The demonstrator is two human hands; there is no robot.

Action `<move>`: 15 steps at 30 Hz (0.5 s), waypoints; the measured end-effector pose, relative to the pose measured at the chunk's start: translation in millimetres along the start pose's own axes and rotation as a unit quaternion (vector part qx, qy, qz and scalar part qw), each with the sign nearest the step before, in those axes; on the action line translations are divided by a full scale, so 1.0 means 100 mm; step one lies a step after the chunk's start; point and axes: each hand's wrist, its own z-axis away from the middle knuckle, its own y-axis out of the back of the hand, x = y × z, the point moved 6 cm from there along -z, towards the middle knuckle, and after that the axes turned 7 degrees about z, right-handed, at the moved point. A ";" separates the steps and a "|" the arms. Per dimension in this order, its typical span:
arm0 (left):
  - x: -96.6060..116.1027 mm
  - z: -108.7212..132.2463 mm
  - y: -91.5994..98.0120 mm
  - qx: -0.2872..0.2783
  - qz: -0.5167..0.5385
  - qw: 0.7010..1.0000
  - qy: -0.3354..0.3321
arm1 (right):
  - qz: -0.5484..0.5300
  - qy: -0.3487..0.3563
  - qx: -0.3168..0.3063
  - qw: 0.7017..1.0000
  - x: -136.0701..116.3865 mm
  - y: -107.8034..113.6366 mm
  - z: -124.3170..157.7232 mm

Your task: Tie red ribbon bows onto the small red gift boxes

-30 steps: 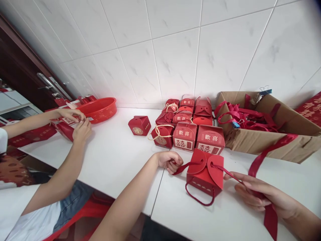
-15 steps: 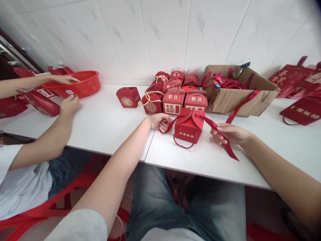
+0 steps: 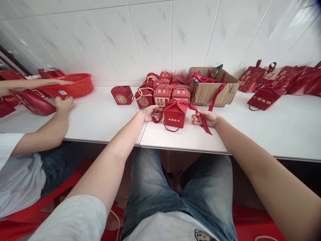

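Note:
A small red gift box point(image 3: 174, 118) with gold lettering stands upright before me on the white table, its curved top flaps folded together. A dark red ribbon point(image 3: 188, 105) runs through the top of it. On the box's left, my left hand point(image 3: 152, 113) has its fingers closed on one end of the ribbon. The other end passes through my right hand point(image 3: 205, 118), which is closed on it to the right of the box, with a loose tail hanging below. A red cord handle point(image 3: 172, 130) droops over the box's front.
Behind stand several finished-looking red boxes point(image 3: 162, 93) and a cardboard box point(image 3: 213, 94) of ribbons. Another red box point(image 3: 121, 95) sits to the left. Red bags point(image 3: 266, 99) lie at right. A co-worker's hands point(image 3: 64, 103) are at a red basin point(image 3: 79, 86) on the left.
My view has shifted, so the table's things appear further left and higher. Both my hands keep hold of the ribbon beside the box. The co-worker's far hand is deeper in the basin.

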 end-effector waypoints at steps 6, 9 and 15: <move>0.02 -0.02 0.00 0.001 0.020 0.998 -0.056 | 0.004 -0.012 0.017 1.000 -0.01 0.08 -0.03; 0.02 -0.01 0.01 0.005 0.034 0.994 -0.102 | 0.010 -0.023 -0.019 1.000 0.01 0.12 -0.08; 0.04 0.02 0.08 0.022 0.068 0.978 -0.195 | 0.005 -0.004 -0.086 0.996 0.03 0.17 -0.11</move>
